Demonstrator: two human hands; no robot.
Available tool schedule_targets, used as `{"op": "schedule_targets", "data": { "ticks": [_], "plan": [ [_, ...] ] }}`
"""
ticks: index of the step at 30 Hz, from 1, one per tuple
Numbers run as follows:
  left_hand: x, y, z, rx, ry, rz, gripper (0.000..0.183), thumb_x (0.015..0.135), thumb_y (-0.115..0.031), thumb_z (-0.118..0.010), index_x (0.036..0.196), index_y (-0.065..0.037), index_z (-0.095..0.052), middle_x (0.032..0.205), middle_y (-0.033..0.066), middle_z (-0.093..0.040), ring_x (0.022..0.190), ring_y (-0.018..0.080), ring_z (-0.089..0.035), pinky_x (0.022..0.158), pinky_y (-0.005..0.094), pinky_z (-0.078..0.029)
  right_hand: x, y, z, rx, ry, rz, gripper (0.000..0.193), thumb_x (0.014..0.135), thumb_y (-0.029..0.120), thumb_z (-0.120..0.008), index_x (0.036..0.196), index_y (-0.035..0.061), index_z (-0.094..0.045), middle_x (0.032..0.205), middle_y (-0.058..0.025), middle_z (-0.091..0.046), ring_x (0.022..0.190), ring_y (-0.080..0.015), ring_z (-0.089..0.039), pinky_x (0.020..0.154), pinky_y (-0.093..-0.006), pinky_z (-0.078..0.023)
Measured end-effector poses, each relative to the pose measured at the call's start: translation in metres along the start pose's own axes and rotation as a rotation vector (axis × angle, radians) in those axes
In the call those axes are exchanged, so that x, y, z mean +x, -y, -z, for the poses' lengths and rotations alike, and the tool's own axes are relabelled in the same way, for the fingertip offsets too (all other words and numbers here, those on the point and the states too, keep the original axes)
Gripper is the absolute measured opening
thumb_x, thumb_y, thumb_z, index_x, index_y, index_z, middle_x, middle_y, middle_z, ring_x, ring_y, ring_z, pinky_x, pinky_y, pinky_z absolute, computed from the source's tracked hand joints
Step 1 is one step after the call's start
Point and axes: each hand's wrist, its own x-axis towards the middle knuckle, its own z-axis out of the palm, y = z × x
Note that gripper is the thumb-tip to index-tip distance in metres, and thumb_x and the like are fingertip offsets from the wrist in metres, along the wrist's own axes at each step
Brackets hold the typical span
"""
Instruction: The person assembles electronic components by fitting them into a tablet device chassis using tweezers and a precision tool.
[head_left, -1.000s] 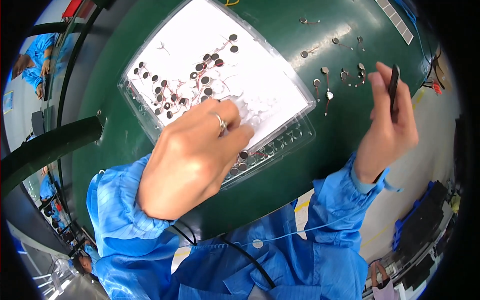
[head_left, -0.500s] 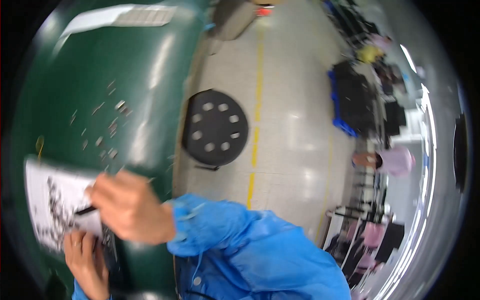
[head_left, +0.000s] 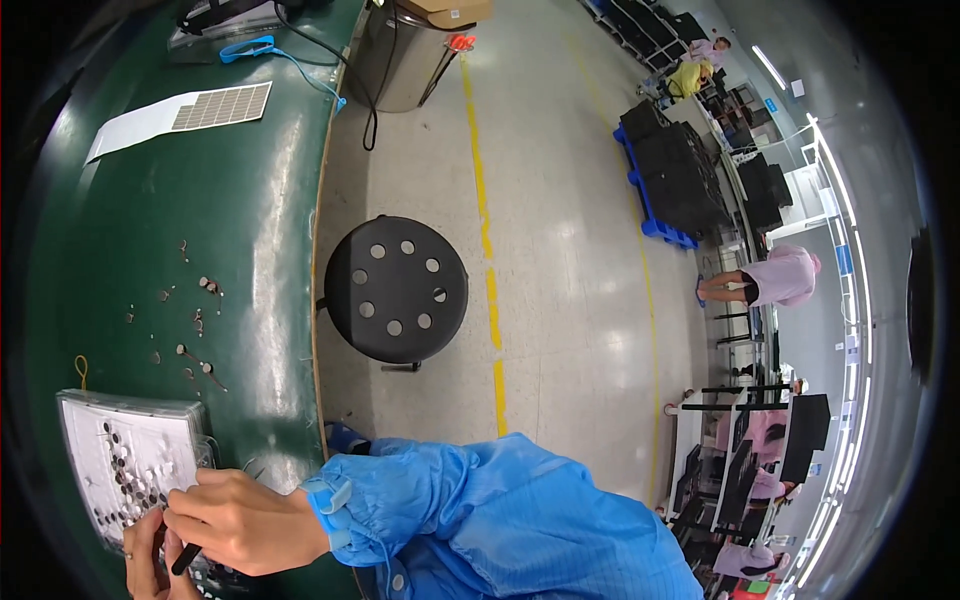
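My right hand (head_left: 245,522) is closed on a slim black tool (head_left: 186,559), whose dark end sticks out below the fingers; its exact kind does not show. Close against it, my left hand (head_left: 148,562) has bent fingers drawn together, and whatever they hold is hidden. Both hands meet at the near edge of a shallow clear case (head_left: 185,410) with a white surface. On that surface lie several small round dark metal parts (head_left: 122,476), some with thin leads. More such loose parts (head_left: 208,369) are scattered over the green table beyond the case.
The green table (head_left: 230,220) ends along a straight right edge. A white sheet with a grid of labels (head_left: 222,107) and a blue strap (head_left: 247,48) lie farther off. Beside the table stand a round black stool (head_left: 396,290) and a bin (head_left: 390,60). People work at the far right.
Both hands have moved nearer to me, toward the case's near edge, and have come together. The black tool now points down rather than left over the parts. The view has shifted and sharpened.
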Motion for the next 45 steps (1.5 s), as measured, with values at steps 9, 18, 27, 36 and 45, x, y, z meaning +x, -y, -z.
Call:
{"op": "schedule_targets", "data": {
  "ticks": [9,18,27,36,45],
  "plan": [
    [-0.022,0.001,0.023,0.049,0.029,0.013,0.021,0.070,-0.002,-0.044,0.084,0.009,-0.055,0.074,0.0123,-0.053,0.070,0.0191,-0.052,0.064,0.0256,-0.041,0.003,0.011,-0.015,0.062,-0.010,0.072,0.016,0.055,0.009,-0.056,0.066,-0.0009,-0.049,0.066,-0.0074,-0.042,0.058,-0.0197,-0.043,0.050,-0.0304,-0.032],
    [0.001,-0.016,-0.014,-0.243,-0.041,0.103,0.015,0.071,0.006,-0.058,0.085,0.004,-0.060,0.068,0.0114,-0.057,0.060,0.0157,-0.054,0.055,0.0232,-0.042,0.011,0.004,0.039,0.354,0.186,-0.501,0.010,0.068,-0.006,-0.057,0.077,-0.0044,-0.060,0.065,-0.0077,-0.054,0.054,-0.0094,-0.047,0.046,-0.0212,-0.035],
    [-0.004,0.003,-0.021,0.282,-0.199,-0.367,0.028,0.057,0.007,-0.065,0.084,0.007,-0.057,0.081,0.0135,-0.055,0.063,0.0227,-0.055,0.053,0.0282,-0.045,0.016,0.003,0.028,0.285,0.199,-0.465,0.019,0.064,-0.011,-0.055,0.081,-0.0040,-0.056,0.066,-0.0065,-0.050,0.050,-0.0086,-0.043,0.044,-0.0210,-0.033],
    [-0.001,0.008,-0.021,0.300,-0.151,-0.388,0.032,0.051,0.005,-0.062,0.083,0.007,-0.057,0.077,0.0122,-0.054,0.062,0.0225,-0.054,0.052,0.0288,-0.044,0.015,-0.002,0.027,0.127,0.252,-0.342,0.022,0.056,-0.009,-0.056,0.077,-0.0017,-0.056,0.066,-0.0099,-0.051,0.052,-0.0229,-0.048,0.048,-0.0277,-0.038],
    [0.016,0.020,-0.023,0.153,-0.161,-0.025,0.011,0.065,0.009,-0.058,0.074,0.004,-0.056,0.068,0.0112,-0.054,0.060,0.0194,-0.054,0.057,0.0254,-0.043,0.018,-0.030,0.049,-0.200,-0.037,-0.438,0.007,0.068,-0.008,-0.052,0.073,-0.0038,-0.055,0.062,-0.0067,-0.048,0.052,-0.0094,-0.042,0.046,-0.0207,-0.032]
  ]
}}
